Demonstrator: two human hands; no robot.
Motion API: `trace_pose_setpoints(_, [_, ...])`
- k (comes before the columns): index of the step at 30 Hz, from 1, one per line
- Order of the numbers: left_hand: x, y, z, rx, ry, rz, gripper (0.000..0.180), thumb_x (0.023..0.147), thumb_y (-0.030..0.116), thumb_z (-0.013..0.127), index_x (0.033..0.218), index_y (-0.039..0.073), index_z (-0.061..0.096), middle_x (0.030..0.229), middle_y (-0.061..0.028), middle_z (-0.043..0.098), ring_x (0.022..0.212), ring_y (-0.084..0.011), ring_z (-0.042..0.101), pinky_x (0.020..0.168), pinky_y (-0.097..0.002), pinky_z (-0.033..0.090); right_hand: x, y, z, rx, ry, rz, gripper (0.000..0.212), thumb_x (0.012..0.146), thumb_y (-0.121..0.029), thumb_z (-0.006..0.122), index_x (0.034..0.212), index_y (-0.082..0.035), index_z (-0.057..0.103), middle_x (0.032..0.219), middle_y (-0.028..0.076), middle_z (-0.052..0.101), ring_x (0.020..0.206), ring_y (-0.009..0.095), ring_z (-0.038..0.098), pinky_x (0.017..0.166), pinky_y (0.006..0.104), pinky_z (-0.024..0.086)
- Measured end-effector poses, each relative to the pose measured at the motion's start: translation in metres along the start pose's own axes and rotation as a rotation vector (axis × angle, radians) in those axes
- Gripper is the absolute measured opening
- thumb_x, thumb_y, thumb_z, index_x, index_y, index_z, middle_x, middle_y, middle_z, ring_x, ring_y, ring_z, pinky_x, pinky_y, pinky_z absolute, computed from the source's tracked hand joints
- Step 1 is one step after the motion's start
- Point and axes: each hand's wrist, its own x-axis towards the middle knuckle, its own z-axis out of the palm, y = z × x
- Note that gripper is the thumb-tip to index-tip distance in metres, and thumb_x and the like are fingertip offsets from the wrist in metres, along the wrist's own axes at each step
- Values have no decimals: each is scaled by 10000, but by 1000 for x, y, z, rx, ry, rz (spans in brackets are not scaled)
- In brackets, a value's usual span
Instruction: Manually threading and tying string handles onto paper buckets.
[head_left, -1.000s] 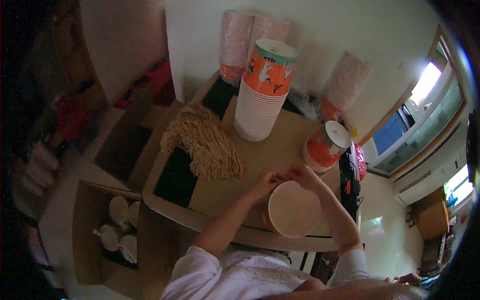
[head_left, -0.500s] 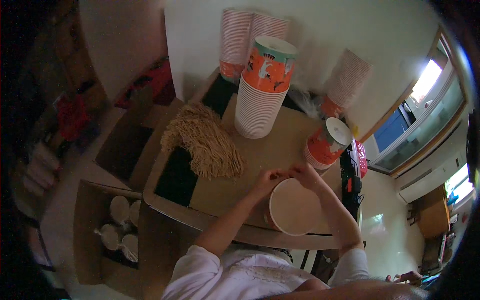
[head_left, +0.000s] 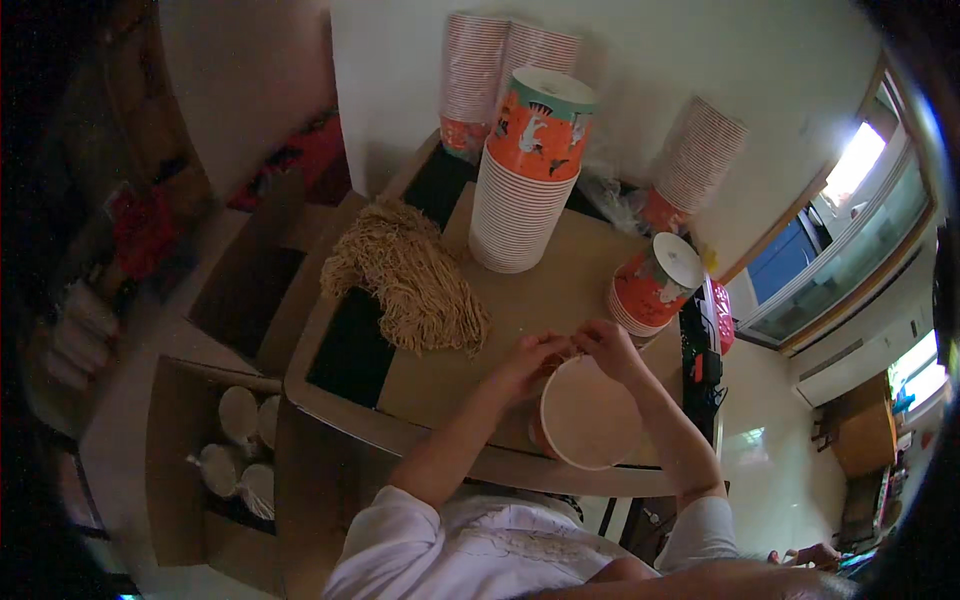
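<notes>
A round paper bucket (head_left: 592,415) is at the table's near edge, its wide pale circular face toward me and a strip of orange side showing on the left. At its far rim my left hand (head_left: 535,362) is closed in a pinch. Fingertip to fingertip with it, my right hand (head_left: 608,350) is closed too. Whatever lies between the fingers is too small to make out. Left of my hands rests a bundle of tan cords (head_left: 415,285). Beyond my right hand stands a short stack of orange printed buckets (head_left: 648,290), bottom up.
A tall stack of nested buckets (head_left: 520,215) rises mid-table, with wrapped stacks (head_left: 475,75) behind and another stack (head_left: 697,155) at back right. On the floor at left, a cardboard box (head_left: 180,450) holds wrapped pale rolls or stacks. A black device (head_left: 707,368) sits at the table's right edge.
Both hands stay at the bucket's far rim, their fingers shifting slightly. My right fingertips have risen a little, and my left hand has turned a bit. The bucket has barely moved.
</notes>
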Motion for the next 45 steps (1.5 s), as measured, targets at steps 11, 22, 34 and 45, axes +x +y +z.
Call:
trace_pose_setpoints(11, [29, -13, -21, -39, 2, -94, 115, 803, 188, 567, 808, 74, 585, 722, -24, 578, 633, -115, 551, 571, -252, 453, -15, -40, -1, -131, 215, -78, 66, 735, -70, 568, 785, -26, 569, 753, 127, 576, 706, 296, 565, 598, 338, 447])
trace_pose_setpoints(22, [23, -9, -23, -35, 24, -112, 162, 809, 219, 550, 844, 75, 615, 746, -8, 606, 581, -102, 527, 540, -235, 430, -25, -46, 0, -235, 222, -339, 109, 700, -41, 579, 809, -43, 587, 796, 122, 557, 738, 311, 542, 648, 367, 456])
trace_pose_setpoints(34, [12, 7, -12, 875, 125, 486, 180, 746, 141, 631, 871, 14, 606, 835, -71, 619, 762, -154, 573, 707, -295, 463, 1, -1, -12, 174, -55, -15, 249, 733, 48, 518, 967, -1, 587, 902, 65, 595, 808, 136, 559, 685, 263, 465])
trace_pose_setpoints(45, [19, -6, -15, 805, 162, 601, 101, 757, 76, 607, 834, 13, 592, 808, -60, 607, 765, -136, 559, 716, -288, 458, 19, -5, -13, 145, -335, 71, 126, 754, -41, 590, 873, -1, 595, 766, 35, 600, 703, 101, 557, 639, 236, 467])
